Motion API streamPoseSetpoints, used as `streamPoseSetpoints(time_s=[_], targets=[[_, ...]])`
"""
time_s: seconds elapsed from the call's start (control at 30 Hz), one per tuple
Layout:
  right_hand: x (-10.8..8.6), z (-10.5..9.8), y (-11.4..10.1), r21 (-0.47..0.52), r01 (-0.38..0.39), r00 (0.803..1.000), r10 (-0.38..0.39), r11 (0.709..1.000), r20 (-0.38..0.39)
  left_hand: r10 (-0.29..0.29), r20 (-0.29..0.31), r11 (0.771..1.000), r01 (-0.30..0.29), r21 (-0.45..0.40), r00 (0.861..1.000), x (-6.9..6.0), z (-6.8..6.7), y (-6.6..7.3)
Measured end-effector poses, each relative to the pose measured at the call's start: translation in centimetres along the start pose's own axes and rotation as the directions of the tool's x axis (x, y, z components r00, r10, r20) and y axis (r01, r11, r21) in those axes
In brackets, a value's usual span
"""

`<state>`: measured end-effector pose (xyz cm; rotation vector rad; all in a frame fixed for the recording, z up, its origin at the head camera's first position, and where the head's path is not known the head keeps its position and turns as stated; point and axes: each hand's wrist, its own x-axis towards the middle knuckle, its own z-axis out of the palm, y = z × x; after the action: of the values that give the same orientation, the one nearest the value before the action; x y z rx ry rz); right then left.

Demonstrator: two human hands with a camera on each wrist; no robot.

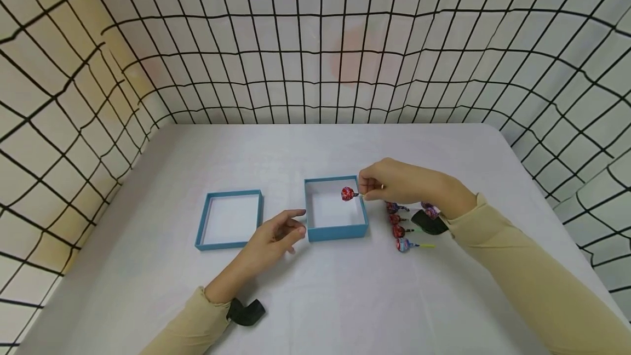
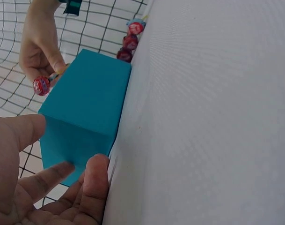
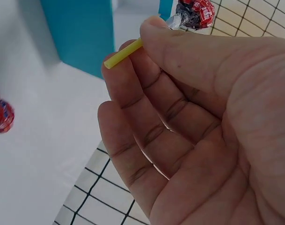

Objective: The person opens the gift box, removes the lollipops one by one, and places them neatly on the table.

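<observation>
A red-wrapped lollipop [image 1: 348, 194] hangs over the open blue box [image 1: 337, 233]. My right hand [image 1: 401, 181] pinches its stick, which shows yellow [image 3: 123, 54] in the right wrist view, between thumb and fingers. The wrapped head [image 3: 196, 13] points away from the palm. My left hand [image 1: 271, 240] is at the box's left side, its fingers spread and loosely bent. In the left wrist view fingertips [image 2: 66, 169] touch or nearly touch the blue box wall [image 2: 81, 93]; I cannot tell which. The inside of the box shows white in the head view.
Several wrapped lollipops [image 1: 403, 244] lie in a column on the white table [image 1: 345, 300], right of the box and partly under my right forearm. A shallow blue-rimmed lid [image 1: 230, 245] lies to the left. Black-grid white netting [image 1: 315, 43] surrounds the table at the back and sides.
</observation>
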<state>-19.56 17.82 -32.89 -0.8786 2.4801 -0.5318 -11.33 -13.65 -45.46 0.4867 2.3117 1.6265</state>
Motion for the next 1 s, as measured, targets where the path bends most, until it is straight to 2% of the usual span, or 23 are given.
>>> streamPoseSetpoints(time_s=[0.37,0.6,0.87,1.0], targets=[[-3.4,-0.1,2.0,0.01,-0.039,0.998,0.039,0.999,-0.052,-0.024,-0.003,1.0,0.024,-0.01,1.0,0.1,0.0,-0.1],[-5.8,0.7,3.3,0.016,-0.058,0.995,0.06,0.998,-0.083,-0.028,-0.001,1.0,0.028,-0.011,1.0,0.1,0.0,-0.1],[-8.6,1.6,5.0,0.06,-0.122,0.987,0.127,0.991,-0.095,-0.022,0.004,1.0,0.022,-0.01,1.0,0.2,0.0,0.0],[-9.8,2.4,5.9,0.07,-0.112,0.986,0.119,0.991,-0.114,-0.033,0.003,0.999,0.033,-0.012,0.999,0.2,0.0,0.1]])
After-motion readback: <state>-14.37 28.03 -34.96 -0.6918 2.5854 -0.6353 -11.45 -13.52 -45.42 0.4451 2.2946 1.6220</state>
